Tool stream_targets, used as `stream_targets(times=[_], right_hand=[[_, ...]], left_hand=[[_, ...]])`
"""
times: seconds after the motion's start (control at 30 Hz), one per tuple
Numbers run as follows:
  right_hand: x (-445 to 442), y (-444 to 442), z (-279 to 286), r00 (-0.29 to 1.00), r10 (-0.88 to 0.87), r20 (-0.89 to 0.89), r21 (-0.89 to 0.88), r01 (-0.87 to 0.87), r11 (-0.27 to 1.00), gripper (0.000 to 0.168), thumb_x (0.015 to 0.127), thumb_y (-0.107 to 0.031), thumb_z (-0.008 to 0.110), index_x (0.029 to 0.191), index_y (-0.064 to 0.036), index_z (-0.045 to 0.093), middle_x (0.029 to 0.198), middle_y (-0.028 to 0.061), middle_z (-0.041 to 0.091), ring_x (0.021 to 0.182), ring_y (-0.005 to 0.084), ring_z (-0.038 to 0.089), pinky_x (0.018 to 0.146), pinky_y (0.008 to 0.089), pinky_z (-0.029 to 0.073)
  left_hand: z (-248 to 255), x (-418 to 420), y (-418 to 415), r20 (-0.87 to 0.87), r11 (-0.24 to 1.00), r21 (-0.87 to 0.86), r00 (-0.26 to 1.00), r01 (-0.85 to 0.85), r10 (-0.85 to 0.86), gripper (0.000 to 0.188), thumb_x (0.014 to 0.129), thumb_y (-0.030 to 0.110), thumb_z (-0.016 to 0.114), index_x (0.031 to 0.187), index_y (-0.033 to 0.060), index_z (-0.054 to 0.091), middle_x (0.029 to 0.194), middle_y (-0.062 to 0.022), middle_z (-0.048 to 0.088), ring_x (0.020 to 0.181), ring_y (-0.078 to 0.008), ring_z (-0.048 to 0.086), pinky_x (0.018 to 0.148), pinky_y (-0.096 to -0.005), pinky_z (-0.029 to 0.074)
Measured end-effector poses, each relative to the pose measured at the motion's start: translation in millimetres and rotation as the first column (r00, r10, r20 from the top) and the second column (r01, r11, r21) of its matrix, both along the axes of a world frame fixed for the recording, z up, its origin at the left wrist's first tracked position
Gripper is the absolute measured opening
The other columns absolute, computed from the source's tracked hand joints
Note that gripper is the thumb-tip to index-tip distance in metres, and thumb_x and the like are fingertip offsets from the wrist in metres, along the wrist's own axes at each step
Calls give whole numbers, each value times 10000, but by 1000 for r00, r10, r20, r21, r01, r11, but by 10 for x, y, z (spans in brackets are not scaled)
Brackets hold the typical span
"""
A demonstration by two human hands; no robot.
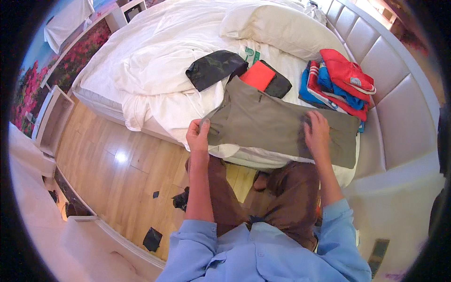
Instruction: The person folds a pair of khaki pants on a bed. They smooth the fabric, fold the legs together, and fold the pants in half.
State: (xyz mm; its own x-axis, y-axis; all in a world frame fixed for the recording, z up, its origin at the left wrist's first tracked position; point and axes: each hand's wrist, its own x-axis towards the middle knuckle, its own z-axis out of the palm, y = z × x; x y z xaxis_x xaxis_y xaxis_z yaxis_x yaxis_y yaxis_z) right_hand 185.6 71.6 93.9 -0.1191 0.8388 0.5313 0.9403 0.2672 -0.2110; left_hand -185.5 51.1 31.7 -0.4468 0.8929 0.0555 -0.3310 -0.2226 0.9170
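Observation:
An olive-grey cloth garment, which looks like trousers folded lengthwise, lies spread along the near edge of the bed. At its left end, my left hand pinches the fabric between thumb and fingers. Further right, my right hand is over the cloth with its fingers on or just above the surface, slightly blurred, and no fabric shows bunched in it. Behind the garment are a black plastic bag, a flat red item and another black item, partly covered.
A stack of folded red and blue clothes sits by the padded headboard. Beyond lie a white pillow and a rumpled white sheet. Dark scraps, including a black piece, lie on the wooden floor.

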Motion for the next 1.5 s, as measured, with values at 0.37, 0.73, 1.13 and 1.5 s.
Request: stream_targets(times=[0.37, 0.73, 1.13, 1.5], right_hand=[[-1750, 1529, 357, 865, 449, -224, -266, -498, 825, 548, 822, -214, 738, 1312, -51, 555, 1265, 186, 622, 1174, 360, 599, 996, 435, 486], [-1864, 1823, 408, 824, 421, -380, -365, -551, 750, 241, 825, -228, 717, 990, -52, 729, 940, 104, 728, 850, 221, 674, 797, 342, 518], [-1750, 2141, 14, 781, 318, -538, -268, -516, 814, 240, 886, -228, 690, 1040, -47, 726, 910, 80, 729, 833, 181, 679, 787, 317, 524], [-1799, 2042, 200, 772, 291, -565, -153, -444, 883, 228, 900, -203, 675, 1024, -21, 736, 897, 102, 738, 812, 174, 687, 771, 307, 528]], left_hand=[[-1, -39, -173, 29, 1000, 7, 999, 22, -22, 167, 970, 146, 661, 1106, 56, 625, 974, 10, 639, 896, -68, 562, 804, -228, 435], [-68, -518, -263, 71, 955, -173, 970, 240, -231, 275, 1006, 254, 587, 1119, 15, 663, 917, -54, 692, 703, -115, 633, 608, -263, 462], [-29, -338, -228, 35, 917, -48, 918, 395, -394, 254, 880, 28, 705, 1128, 20, 649, 864, -18, 669, 707, -88, 602, 627, -237, 463], [-66, -277, -115, 231, 987, 142, 967, 76, -108, 123, 854, 11, 664, 929, 64, 582, 846, -57, 660, 534, -92, 528, 463, -230, 375]])
